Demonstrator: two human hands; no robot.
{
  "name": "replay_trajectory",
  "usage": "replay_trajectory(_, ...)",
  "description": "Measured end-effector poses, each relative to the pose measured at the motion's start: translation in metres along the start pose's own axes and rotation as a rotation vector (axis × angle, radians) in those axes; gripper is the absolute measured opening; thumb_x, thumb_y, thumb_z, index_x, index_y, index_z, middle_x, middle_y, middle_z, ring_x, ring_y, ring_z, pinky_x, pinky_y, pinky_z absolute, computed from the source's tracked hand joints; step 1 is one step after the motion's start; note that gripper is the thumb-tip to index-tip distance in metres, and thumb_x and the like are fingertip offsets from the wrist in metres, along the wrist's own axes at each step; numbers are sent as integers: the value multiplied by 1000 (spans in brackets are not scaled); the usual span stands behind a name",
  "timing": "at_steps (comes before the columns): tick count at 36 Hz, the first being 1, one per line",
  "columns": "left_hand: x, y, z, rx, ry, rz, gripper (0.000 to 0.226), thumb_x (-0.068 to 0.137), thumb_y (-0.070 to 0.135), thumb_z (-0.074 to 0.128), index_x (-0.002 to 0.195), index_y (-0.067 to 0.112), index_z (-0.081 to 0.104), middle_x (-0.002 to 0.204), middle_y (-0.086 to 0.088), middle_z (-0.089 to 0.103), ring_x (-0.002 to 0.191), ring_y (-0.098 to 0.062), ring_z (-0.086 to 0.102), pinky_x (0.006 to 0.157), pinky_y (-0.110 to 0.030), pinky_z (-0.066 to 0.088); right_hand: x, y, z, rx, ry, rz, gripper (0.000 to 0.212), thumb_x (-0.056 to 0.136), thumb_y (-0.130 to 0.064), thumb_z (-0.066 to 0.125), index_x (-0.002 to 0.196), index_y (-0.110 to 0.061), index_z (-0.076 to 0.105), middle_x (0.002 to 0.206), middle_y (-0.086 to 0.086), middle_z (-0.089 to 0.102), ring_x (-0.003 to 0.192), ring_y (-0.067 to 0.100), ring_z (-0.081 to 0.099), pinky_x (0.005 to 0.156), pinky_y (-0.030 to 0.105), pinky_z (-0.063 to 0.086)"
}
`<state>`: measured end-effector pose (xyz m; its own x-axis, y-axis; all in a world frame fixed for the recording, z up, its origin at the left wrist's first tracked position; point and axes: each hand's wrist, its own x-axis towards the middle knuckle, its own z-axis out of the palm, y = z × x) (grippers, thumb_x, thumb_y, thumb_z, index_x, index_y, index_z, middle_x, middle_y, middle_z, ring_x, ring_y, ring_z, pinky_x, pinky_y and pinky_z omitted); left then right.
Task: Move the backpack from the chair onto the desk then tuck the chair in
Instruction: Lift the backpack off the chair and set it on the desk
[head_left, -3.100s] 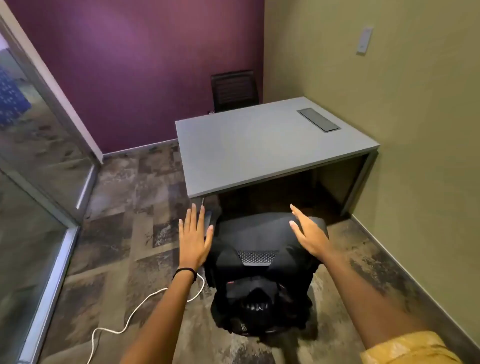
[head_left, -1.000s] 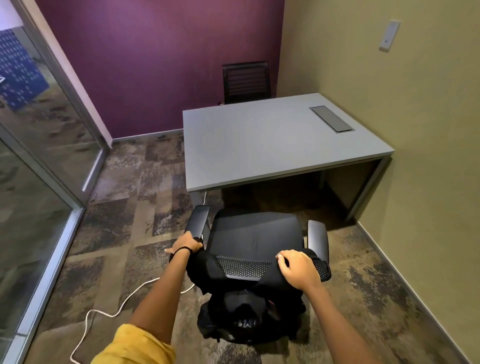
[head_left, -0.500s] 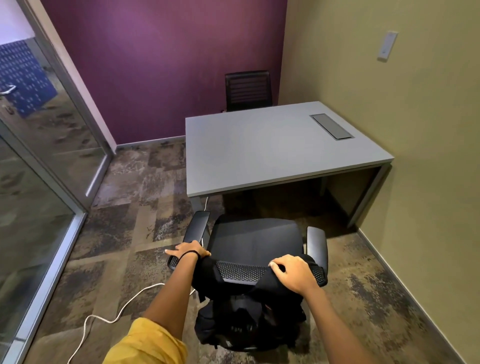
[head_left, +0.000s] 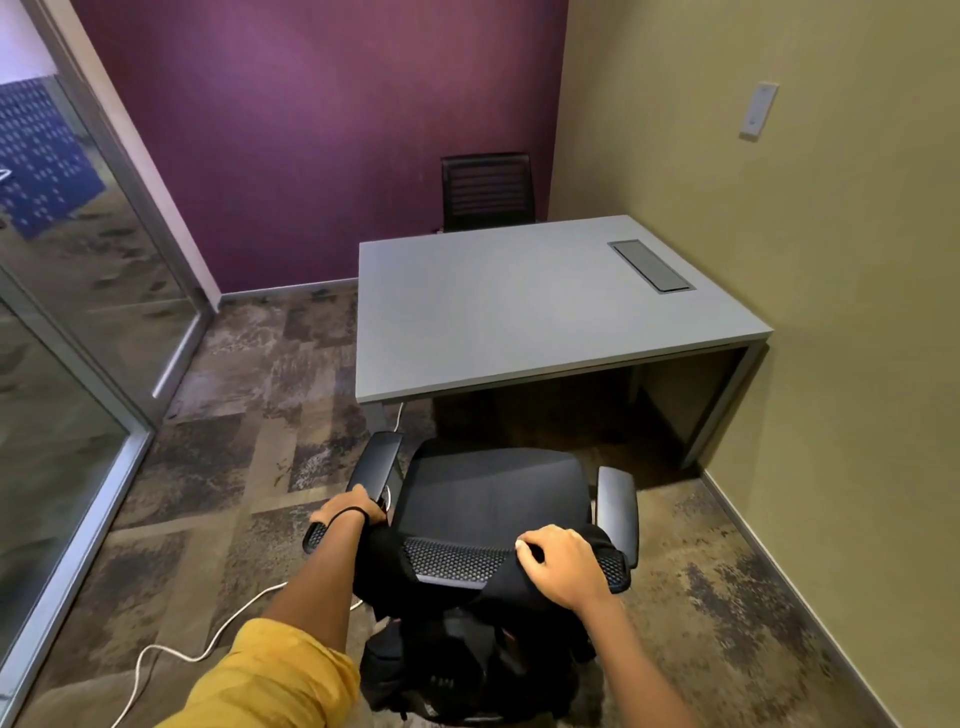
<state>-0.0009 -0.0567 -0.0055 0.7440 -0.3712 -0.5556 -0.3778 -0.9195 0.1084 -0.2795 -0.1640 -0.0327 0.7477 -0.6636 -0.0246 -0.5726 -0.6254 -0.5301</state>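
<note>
- Since half a second ago, little has changed: both hands stay on the chair (head_left: 488, 493) backrest.
- Left hand (head_left: 347, 514) and right hand (head_left: 563, 564) fingers curl over the backrest's top edge.
- Backpack (head_left: 467, 670) hangs upright behind the backrest; the seat faces the desk (head_left: 519, 312).

Changes logged:
- Your left hand (head_left: 347, 512): was spread open in the air above the chair (head_left: 493, 499); now closed over the backrest's left top corner.
- Your right hand (head_left: 563, 564): likewise was open and raised; now gripping the backpack (head_left: 467, 660) strap draped over the backrest's right top edge.
- Chair: sits slightly farther from the worktop (head_left: 519, 312); both armrests show.
</note>
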Motion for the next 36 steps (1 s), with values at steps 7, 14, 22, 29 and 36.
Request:
replay_trajectory(7,6,-14,2,-142,34,-12,54,86,31,63,131,9,43,137,-21,49,126,-40,45,111,-54,31,2,4,5,3,30,-20,31,92,-34,42,98,-19,68,99,-1,71,90,13,62,75,17,35)
replay_trajectory(14,-6,-26,-2,-219,139,28,44,92,28,54,125,-2,51,132,-23,54,120,-36,52,101,-40,43,1,3,4,10,65,-30,29,92,-31,44,85,-16,67,85,1,70,78,16,61,69,23,39)
replay_trajectory(22,-16,-54,8,-595,191,35,31,92,16,54,108,-10,61,116,-29,63,108,-38,60,92,-40,46,2,9,6,0,76,-36,29,92,-33,43,78,-19,64,77,-1,68,61,5,44,62,20,30)
replay_trajectory(29,-31,-65,23,-743,195,-45,47,92,27,55,125,-5,49,129,-27,54,118,-39,52,105,-48,42,3,13,8,12,68,-14,32,90,-31,44,59,-27,47,61,-6,53,54,6,42,56,25,29)
replay_trajectory(36,-47,-78,38,-888,196,-44,47,94,29,51,127,-4,47,130,-24,53,118,-39,51,105,-48,41,1,15,5,-15,43,-5,37,91,-29,42,55,-27,38,59,-6,49,51,9,42,47,20,22)
